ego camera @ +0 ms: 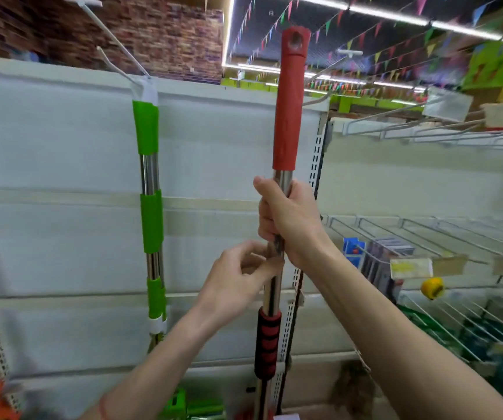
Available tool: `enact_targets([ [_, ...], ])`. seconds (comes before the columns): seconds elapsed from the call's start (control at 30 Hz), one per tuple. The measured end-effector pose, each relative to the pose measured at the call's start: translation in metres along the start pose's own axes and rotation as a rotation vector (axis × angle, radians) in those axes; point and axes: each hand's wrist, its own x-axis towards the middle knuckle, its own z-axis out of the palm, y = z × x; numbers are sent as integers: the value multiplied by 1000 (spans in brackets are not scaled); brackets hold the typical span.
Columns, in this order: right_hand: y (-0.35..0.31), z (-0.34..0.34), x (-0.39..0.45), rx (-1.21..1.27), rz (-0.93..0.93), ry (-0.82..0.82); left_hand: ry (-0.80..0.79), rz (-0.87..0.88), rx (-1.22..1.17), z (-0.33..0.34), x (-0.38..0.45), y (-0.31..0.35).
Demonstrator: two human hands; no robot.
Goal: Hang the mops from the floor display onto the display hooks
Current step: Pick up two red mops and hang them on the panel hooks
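Red-handled mop [289,101] held upright before the white display panel [62,147], the right hand [289,219] in a closed grip around its steel shaft and the left hand [241,277] pinching the shaft just below (a green-handled mop [150,177] hangs from a display hook [117,40] to the left).

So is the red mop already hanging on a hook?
Not yet. The red mop is held upright by the right hand; its top hole is free of any hook.
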Motion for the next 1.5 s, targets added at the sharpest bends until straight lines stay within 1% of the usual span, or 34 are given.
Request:
enact_targets([
  [0.17,9,-23,7,-97,-9,61,176,95,-18,-18,7,13],
  [0.4,15,-39,13,-151,-24,108,286,145,-97,-40,5,26],
  [0.67,16,-61,16,-194,-35,179,344,171,-89,-43,-1,32],
  [0.83,27,-69,20,-199,-1,195,371,178,-97,-41,-5,34],
  [1.0,36,-71,27,-207,43,182,385,180,-79,-43,-8,34],
  [1.27,35,-65,39,-171,42,143,420,173,-79,-45,-11,34],
  [1.5,38,-76,42,-136,55,160,434,165,-53,-48,-12,31],
])
